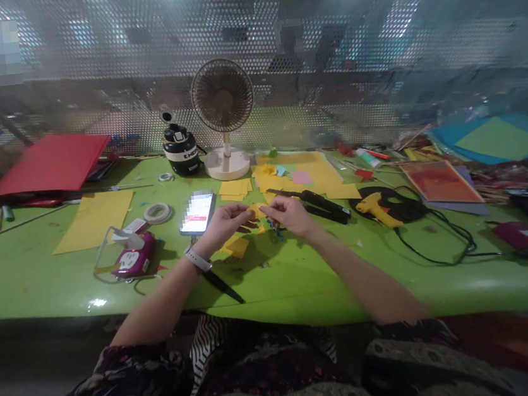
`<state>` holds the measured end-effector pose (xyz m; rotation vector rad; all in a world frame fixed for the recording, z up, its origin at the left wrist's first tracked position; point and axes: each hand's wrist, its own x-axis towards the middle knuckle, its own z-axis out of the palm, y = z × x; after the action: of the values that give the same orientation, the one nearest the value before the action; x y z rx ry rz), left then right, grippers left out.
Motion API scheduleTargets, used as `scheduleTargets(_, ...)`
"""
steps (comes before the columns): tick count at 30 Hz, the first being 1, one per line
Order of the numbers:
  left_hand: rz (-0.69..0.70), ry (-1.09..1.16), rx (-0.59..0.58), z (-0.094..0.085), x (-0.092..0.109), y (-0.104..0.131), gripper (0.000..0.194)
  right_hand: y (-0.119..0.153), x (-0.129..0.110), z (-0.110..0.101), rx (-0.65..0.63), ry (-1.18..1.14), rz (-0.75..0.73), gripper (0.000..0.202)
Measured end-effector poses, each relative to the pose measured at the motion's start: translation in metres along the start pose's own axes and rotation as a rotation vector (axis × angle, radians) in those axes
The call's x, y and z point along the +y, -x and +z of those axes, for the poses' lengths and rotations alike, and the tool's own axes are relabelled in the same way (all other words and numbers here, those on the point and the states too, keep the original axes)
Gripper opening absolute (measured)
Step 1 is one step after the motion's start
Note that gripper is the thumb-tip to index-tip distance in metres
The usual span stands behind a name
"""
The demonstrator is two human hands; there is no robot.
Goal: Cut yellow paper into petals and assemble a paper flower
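Between my hands is a small piece of yellow paper (258,211), pinched from both sides. My left hand (229,225) grips its left edge with thumb and finger, the other fingers loosely curled. On the opposite side, my right hand (291,215) pinches the paper with its fingers bent inward. Below them on the green table lie folded yellow paper pieces (236,247). A small blue item (276,229), too small to make out, shows beneath my right hand. Left of my hands rests a lit smartphone (198,214); a black stapler-like tool (326,206) lies to the right.
A desk fan (223,98) and a black-and-white flask (182,150) stand at the back. Rightward lies a yellow glue gun (378,210) with its black cable. A purple power socket box (134,256), a tape roll (158,213) and red sheets (50,164) are on the left.
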<state>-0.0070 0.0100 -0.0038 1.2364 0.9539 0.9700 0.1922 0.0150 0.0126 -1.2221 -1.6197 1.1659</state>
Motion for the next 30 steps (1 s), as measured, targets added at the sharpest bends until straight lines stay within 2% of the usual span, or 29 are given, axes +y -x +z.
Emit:
scheduleTargets(12, -0.051, -0.06, -0.049, -0.013, -0.006, -0.006, 0.03, 0.001, -0.004, -0.001, 0.002, -0.015, 0.034, 0.051)
scheduleTargets(21, -0.067, 0.056, 0.013, -0.006, 0.0, -0.005, 0.029, -0.001, -0.005, -0.003, -0.008, -0.011, 0.059, 0.047)
scheduleTargets(30, -0.068, 0.05, 0.027, -0.008, -0.004, -0.006, 0.034, -0.008, 0.004, -0.009, -0.076, -0.029, 0.131, 0.044)
